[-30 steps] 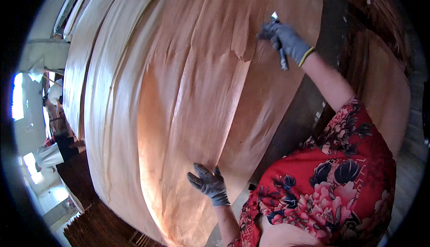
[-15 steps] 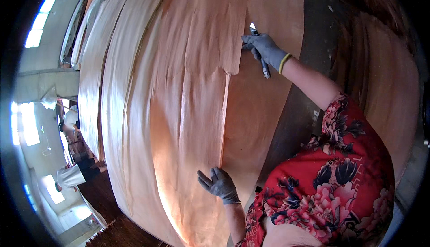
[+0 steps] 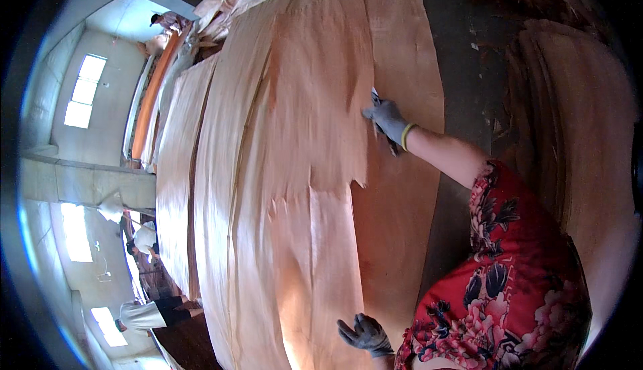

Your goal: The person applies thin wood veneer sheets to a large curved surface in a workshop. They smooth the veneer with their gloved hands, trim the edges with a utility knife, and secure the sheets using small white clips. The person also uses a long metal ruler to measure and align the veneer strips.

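My right hand (image 3: 388, 116), in a grey glove with a yellow cuff, is closed round a slim utility knife (image 3: 394, 147). Its pale blade tip lies close to the long edge of an upper wood veneer sheet (image 3: 321, 88). That sheet overlaps another reddish-tan veneer sheet (image 3: 395, 236), and its ragged end shows mid-picture. Lower in the picture, my left hand (image 3: 365, 335), also gloved in grey, is open with fingers apart over the veneer. Nothing shows in it. Whether it touches the sheet I cannot tell.
More pale veneer strips (image 3: 181, 169) overlap toward the left. A dark band (image 3: 462, 82) runs along the near side, with stacked brown sheets (image 3: 583, 102) beyond it at the right. Several people are in the background, one in a white shirt (image 3: 143, 315) at lower left.
The view has shifted, so the sheets sit lower and further right. My right hand has moved with the knife nearer the upper sheet's edge. My left hand stays open.
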The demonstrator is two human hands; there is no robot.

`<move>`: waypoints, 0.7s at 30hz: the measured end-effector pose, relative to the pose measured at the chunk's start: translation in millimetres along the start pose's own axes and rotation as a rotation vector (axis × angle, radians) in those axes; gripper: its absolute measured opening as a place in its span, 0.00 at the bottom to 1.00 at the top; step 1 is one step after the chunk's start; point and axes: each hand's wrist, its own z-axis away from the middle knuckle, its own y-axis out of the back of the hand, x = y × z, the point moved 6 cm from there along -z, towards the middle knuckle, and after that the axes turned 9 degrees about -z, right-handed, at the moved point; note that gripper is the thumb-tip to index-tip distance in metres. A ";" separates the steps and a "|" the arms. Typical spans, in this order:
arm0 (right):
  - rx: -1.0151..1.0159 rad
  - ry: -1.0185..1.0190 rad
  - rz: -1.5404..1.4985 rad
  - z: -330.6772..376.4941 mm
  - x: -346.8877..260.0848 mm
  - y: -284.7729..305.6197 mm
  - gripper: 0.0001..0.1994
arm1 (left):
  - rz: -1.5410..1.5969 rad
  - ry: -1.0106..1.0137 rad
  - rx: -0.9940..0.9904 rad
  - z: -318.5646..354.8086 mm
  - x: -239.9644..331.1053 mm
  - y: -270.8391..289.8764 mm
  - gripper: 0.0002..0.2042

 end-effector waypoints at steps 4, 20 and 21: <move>-0.034 0.007 -0.079 36.9 3.0 50.4 0.09 | 0.045 -0.042 0.038 35.7 -4.8 9.8 0.06; 0.287 -0.163 -0.243 0.3 -8.6 238.1 0.06 | 0.309 -0.100 0.034 36.3 106.9 -8.5 0.09; 0.279 -0.136 -0.256 -2.2 -7.6 241.4 0.06 | 0.442 0.095 -0.052 42.4 100.3 -17.9 0.10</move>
